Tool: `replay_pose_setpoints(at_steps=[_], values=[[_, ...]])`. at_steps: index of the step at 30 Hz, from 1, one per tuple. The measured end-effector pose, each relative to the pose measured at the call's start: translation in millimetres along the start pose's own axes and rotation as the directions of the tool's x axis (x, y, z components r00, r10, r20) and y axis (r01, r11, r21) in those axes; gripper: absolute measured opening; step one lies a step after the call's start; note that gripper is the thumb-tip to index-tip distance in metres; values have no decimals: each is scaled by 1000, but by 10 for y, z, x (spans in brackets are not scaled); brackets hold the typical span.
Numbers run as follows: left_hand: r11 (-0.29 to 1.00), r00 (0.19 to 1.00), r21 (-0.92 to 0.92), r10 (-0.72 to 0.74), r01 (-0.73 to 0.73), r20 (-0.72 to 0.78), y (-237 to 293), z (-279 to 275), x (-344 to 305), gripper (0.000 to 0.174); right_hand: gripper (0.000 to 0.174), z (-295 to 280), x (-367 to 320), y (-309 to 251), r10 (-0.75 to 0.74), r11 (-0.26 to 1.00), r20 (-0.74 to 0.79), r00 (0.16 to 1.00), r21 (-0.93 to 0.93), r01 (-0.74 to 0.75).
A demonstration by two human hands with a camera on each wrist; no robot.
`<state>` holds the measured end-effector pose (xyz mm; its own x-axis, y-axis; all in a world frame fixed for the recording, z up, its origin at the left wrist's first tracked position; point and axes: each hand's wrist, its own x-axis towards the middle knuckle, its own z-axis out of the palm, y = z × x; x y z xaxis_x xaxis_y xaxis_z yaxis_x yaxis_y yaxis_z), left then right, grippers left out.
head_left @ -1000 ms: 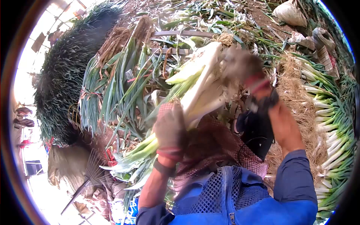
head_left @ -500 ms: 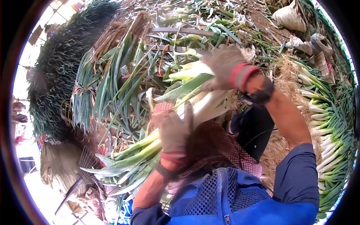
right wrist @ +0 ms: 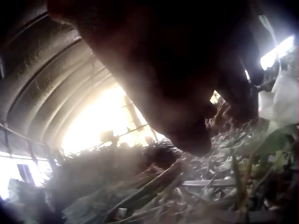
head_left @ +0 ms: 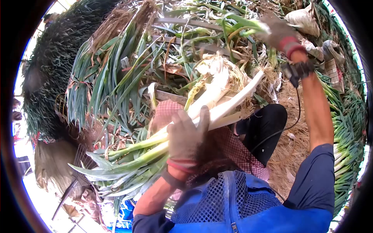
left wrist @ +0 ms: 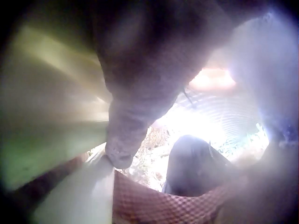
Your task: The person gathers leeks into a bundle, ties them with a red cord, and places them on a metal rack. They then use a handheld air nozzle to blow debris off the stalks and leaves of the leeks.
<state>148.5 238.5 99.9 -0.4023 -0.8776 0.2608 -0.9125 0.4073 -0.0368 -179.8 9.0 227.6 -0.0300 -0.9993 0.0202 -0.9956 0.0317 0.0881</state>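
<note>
With the left hand [head_left: 187,138] gripping the leeks [head_left: 236,103], I'd peel gently, tho can't tell if the blurry right hand [head_left: 280,33] has its fingers pinching that leaf [head_left: 252,25].

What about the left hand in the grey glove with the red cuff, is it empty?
No, the left hand holds the long leeks with white stalks and green leaves.
</note>
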Motion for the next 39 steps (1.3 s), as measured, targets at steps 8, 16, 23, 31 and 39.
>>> replay_pose_setpoints(at_steps=[8, 16, 23, 31, 39], values=[[999, 999, 4, 47, -47, 11, 159, -11, -2, 50, 52, 806, -551, -1867, -795, 591, 493, 354, 495, 637], [991, 1000, -129, 21, -22, -4, 132, -23, -61, 46, 30, 810, 957, 385, -383, 874, -87, 920, -355, 331], [979, 999, -203, -7, -1, -41, 163, -30, -40, 47, 47, 191, 1112, 1053, 163, 956, -254, 953, -199, -216], [973, 1000, -230, 5, -9, -14, 328, 62, 48, 50, 50, 56, -587, -2162, -905, 258, -155, 396, 539, 802], [520, 899, -794, 106, 314, 424, 404, 60, -63, 48, 48, 338, -1364, -3139, -956, 180, 269, 122, 204, 962]])
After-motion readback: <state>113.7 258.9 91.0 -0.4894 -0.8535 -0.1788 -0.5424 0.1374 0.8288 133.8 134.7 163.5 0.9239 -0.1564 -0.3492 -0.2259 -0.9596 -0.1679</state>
